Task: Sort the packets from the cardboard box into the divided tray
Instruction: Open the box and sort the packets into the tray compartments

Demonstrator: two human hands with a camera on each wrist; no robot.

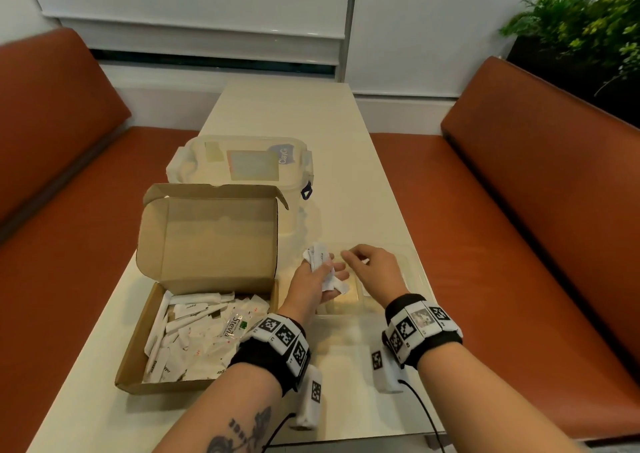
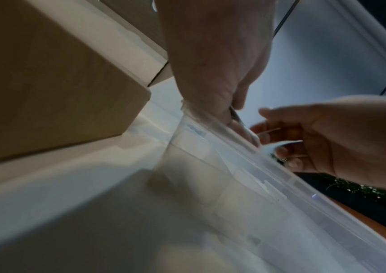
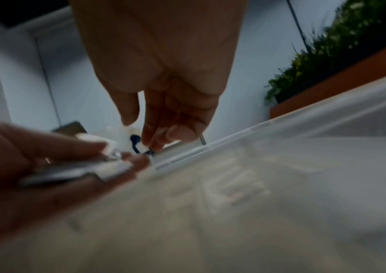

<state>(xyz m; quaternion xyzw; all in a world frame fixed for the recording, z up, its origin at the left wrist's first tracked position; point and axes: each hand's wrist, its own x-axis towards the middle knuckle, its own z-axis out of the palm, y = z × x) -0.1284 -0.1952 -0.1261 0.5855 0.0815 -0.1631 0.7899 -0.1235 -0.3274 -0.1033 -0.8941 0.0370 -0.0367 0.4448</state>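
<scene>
An open cardboard box [image 1: 145,359] at the table's front left holds several white packets [image 1: 194,335]. To its right lies the clear divided tray [image 1: 415,272], seen close up in the wrist views by its rim [image 2: 281,177] [image 3: 281,120]. My left hand [image 1: 318,279] is over the tray's left edge and grips a bundle of white packets [image 1: 317,255] [image 3: 115,170]. My right hand [image 1: 370,269] hovers over the tray just right of the left one. Its fingers are curled, and a small white packet [image 2: 281,145] seems pinched in them.
A clear lidded plastic container [image 1: 242,162] stands behind the box. The cream table [image 1: 284,113] is narrow, with orange benches [image 1: 519,210] on both sides. A green plant [image 1: 581,20] is at the far right. Cables hang from both wrists at the near edge.
</scene>
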